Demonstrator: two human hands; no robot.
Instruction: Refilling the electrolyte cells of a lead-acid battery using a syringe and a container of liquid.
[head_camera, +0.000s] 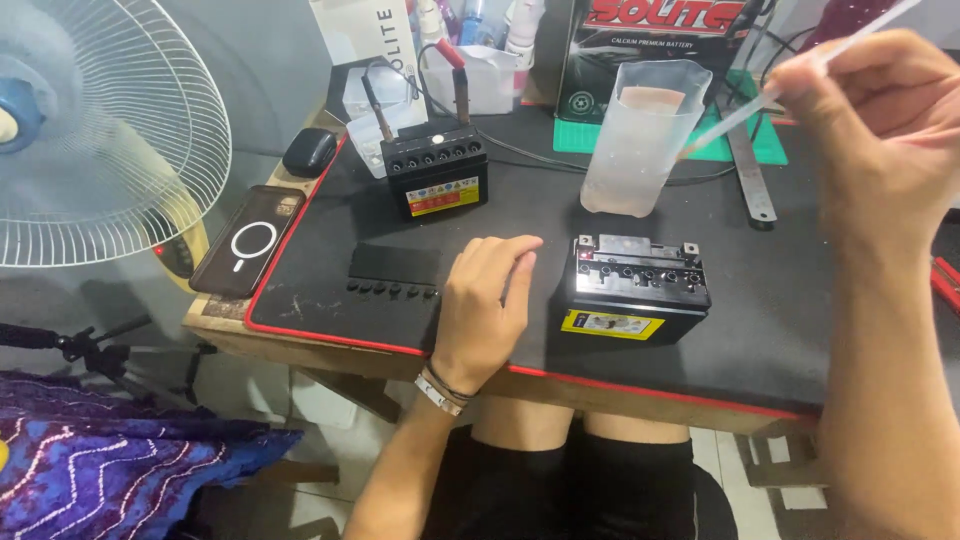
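My left hand (487, 305) rests flat on the black mat (770, 330), fingers loosely apart, holding nothing, just left of a small black battery (634, 290) with open cell holes and a yellow label. My right hand (880, 120) is raised at the upper right, pinching a thin clear tube (745, 108) that slants down toward a translucent plastic jug (638, 140). A second black battery (436, 172) with two clips on its terminals stands at the back left. A black cap strip (392, 275) lies left of my left hand.
A white fan (100, 130) stands at the left. A phone (247, 240) and a black mouse (309, 151) lie beside the mat's left edge. A metal ruler (750, 170) lies at the back right. Boxes and bottles crowd the back edge.
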